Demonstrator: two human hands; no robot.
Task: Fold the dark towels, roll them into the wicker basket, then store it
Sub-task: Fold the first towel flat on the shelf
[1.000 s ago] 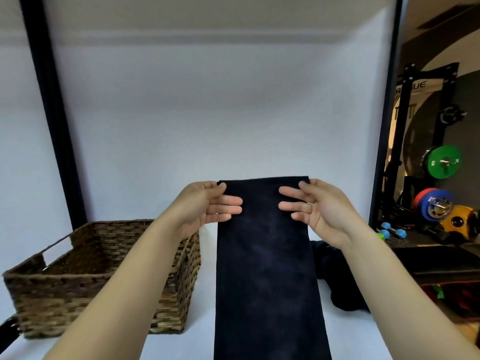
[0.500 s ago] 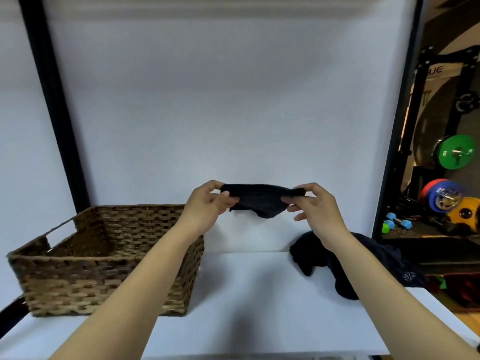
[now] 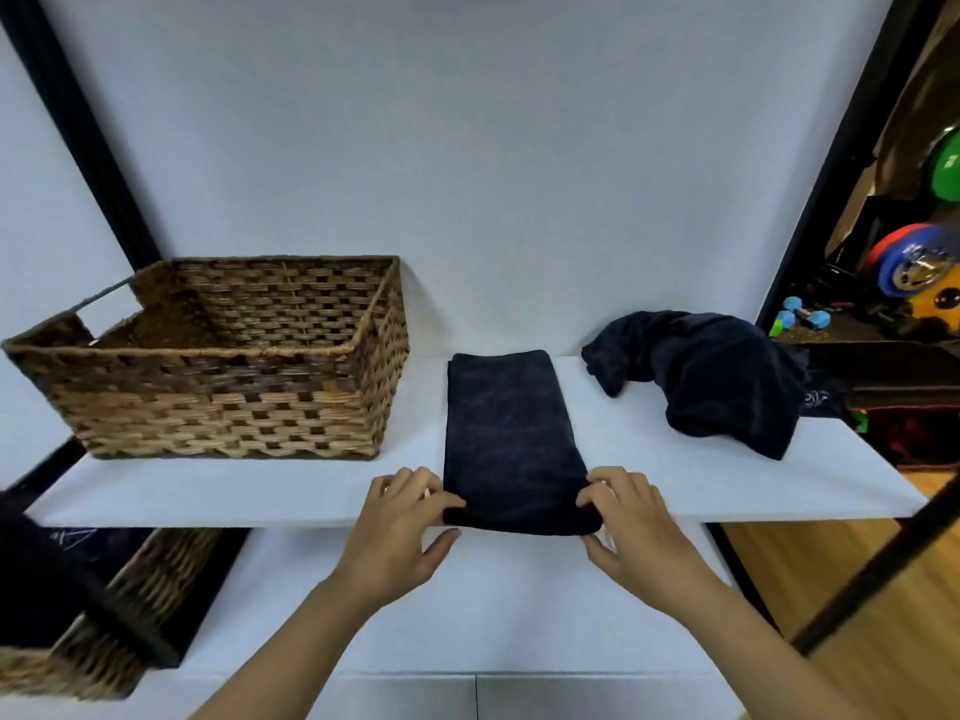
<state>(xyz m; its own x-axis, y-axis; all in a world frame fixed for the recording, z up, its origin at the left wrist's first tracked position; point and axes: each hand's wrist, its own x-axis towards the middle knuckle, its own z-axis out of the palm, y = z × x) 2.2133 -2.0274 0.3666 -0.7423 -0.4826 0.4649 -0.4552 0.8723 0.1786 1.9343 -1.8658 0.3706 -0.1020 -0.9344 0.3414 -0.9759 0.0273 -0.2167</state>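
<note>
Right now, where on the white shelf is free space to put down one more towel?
One bare patch lies between the folded towel and the crumpled towel, running to the front edge of the white shelf. A strip in front of the wicker basket is also bare. It is narrow between basket and folded towel, and both hands crowd the towel's near end.

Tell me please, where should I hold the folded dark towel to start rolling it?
Grip the folded towel at its near short edge, coming from the front, one hand at each corner. It lies flat as a long strip running away from you, so rolling likely goes from that edge. The left hand and right hand already pinch there.
</note>
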